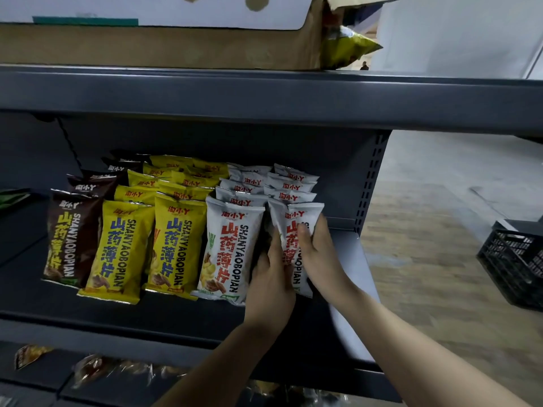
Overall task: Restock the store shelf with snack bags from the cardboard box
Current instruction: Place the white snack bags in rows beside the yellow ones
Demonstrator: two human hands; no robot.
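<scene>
Both hands (fingers curled) on white bag

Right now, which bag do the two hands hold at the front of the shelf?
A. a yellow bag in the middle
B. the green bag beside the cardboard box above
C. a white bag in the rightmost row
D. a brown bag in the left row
C: the left hand and the right hand both grip the white bag at the front of the rightmost row.

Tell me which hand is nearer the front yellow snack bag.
Left. The left hand lies one white bag away from the front yellow snack bag; the right hand is farther right.
</scene>
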